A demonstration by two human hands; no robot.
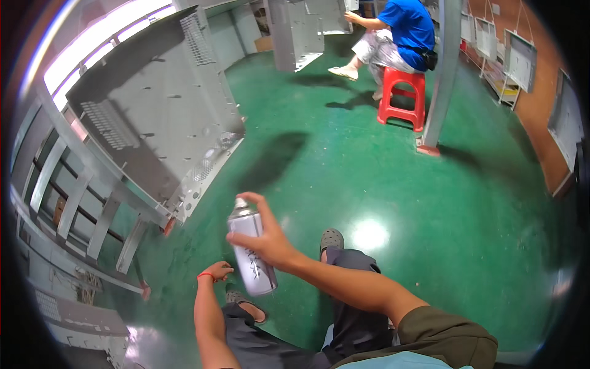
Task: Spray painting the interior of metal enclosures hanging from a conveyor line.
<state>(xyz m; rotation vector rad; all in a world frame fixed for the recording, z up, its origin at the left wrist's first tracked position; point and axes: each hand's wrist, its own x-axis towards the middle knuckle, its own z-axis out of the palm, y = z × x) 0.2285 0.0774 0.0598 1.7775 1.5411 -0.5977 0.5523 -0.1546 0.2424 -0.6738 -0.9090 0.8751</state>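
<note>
My right hand (pixel 273 245) is wrapped round the upper part of a light purple-grey spray can (pixel 258 277). Its index finger reaches over the nozzle at the top. The can is held slightly tilted above the green floor. Lower and to the left, my left hand (pixel 216 270) hangs with a red band at the wrist. Its fingers are loosely curled in, and I see nothing in them. Ahead on the left hangs a large grey sheet-metal panel (pixel 178 92) with slots, holes and small pegs; neither hand touches it.
A metal rack (pixel 80 227) stands at the left. Ahead, a person in a blue shirt (pixel 409 27) sits on a red plastic stool (pixel 402 95) beside a grey post (pixel 444 74). More metal panels (pixel 521 58) hang at the right. My feet are on the green floor (pixel 344 184).
</note>
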